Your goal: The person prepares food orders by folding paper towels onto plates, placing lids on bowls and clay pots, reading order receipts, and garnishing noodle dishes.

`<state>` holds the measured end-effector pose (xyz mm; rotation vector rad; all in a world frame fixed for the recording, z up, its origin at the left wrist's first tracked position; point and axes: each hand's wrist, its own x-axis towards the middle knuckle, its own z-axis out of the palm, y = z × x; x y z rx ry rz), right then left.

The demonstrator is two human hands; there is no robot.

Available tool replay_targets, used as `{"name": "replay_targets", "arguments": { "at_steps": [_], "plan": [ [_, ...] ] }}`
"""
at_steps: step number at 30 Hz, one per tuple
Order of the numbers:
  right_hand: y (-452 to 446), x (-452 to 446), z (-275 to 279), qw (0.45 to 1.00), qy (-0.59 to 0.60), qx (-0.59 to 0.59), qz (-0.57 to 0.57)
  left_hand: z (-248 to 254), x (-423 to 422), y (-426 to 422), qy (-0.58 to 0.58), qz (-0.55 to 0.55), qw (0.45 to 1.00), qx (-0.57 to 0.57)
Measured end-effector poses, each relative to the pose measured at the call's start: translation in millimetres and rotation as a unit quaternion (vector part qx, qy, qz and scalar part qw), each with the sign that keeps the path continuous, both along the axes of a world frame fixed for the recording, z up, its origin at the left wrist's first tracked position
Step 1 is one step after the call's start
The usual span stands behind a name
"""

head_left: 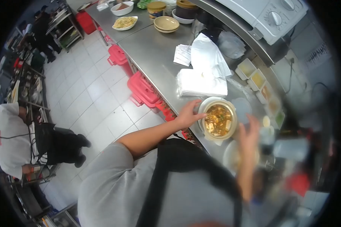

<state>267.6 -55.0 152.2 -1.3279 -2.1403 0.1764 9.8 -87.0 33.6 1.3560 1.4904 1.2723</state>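
Note:
A beige bowl point(234, 123) of chunky food in orange-brown sauce, with pale pieces like tofu, sits on a white plate point(204, 105) at the counter's front edge. My left hand point(190, 114) grips its left side, thumb over the rim and fingers around the outer edge. To the right of the bowl is my right hand point(249, 132), smeared by motion. Its fingers look spread, and nothing shows in them. Below that hand, a pale round dish point(231, 156) is partly hidden by it. Just beyond the bowl lies a stack of white napkins point(201, 84).
Small tubs of ingredients point(258, 80) line the right side. A white appliance with knobs point(267, 17) stands above the steel counter point(147, 49). Stacked beige bowls point(166, 24) and a food dish point(125, 23) are farther back. Red bins point(143, 89) stand below; a person point(13, 138) is at left.

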Motion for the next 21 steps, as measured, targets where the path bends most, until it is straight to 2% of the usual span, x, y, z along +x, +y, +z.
{"name": "replay_targets", "arguments": {
  "at_steps": [1,4,6,8,10,12,14,16,17,18,19,20,21],
  "plan": [
    [-4.9,-2.5,7.6,0.999,0.030,-0.018,0.000,21.4,-0.1,-2.7,0.016,0.011,1.000,0.021],
    [-8.3,-10.9,17.8,0.993,0.113,-0.044,0.003,47.6,-36.0,23.7,0.121,0.048,0.972,0.196],
    [-11.3,-13.7,15.8,0.989,0.143,-0.030,0.024,62.5,-85.3,51.9,0.014,0.098,0.988,0.121],
    [-20.9,-32.1,29.3,0.985,0.163,-0.057,0.021,60.3,-145.4,92.3,-0.095,0.172,0.979,0.053],
    [-28.8,-49.7,38.6,0.986,0.149,-0.067,0.025,56.4,-202.3,135.1,-0.149,0.194,0.967,0.072],
    [-28.5,-64.8,40.7,0.985,0.158,-0.066,0.007,61.3,-248.3,182.5,-0.138,0.229,0.964,-0.006],
    [-29.3,-79.9,39.3,0.976,0.192,-0.099,-0.038,50.8,-293.3,233.8,-0.194,0.213,0.957,-0.041],
    [-27.6,-101.3,37.6,0.968,0.207,-0.133,-0.052,48.4,-323.1,281.1,-0.194,0.236,0.948,-0.091],
    [-25.4,-118.3,38.5,0.958,0.232,-0.159,-0.055,42.3,-334.7,306.1,-0.235,0.254,0.933,-0.103],
    [-21.7,-133.3,39.1,0.947,0.259,-0.184,-0.059,21.7,-357.6,331.1,-0.240,0.221,0.940,-0.097],
    [-17.9,-143.9,34.5,0.950,0.255,-0.172,-0.045,20.2,-362.4,344.4,-0.224,0.236,0.938,-0.117],
    [-15.4,-153.1,27.8,0.953,0.251,-0.166,-0.034,-29.4,-399.0,385.2,-0.228,0.208,0.945,-0.110],
    [-12.5,-160.8,21.6,0.950,0.254,-0.178,-0.025,-37.1,-407.8,389.5,-0.203,0.185,0.959,-0.071]
  ]
}}
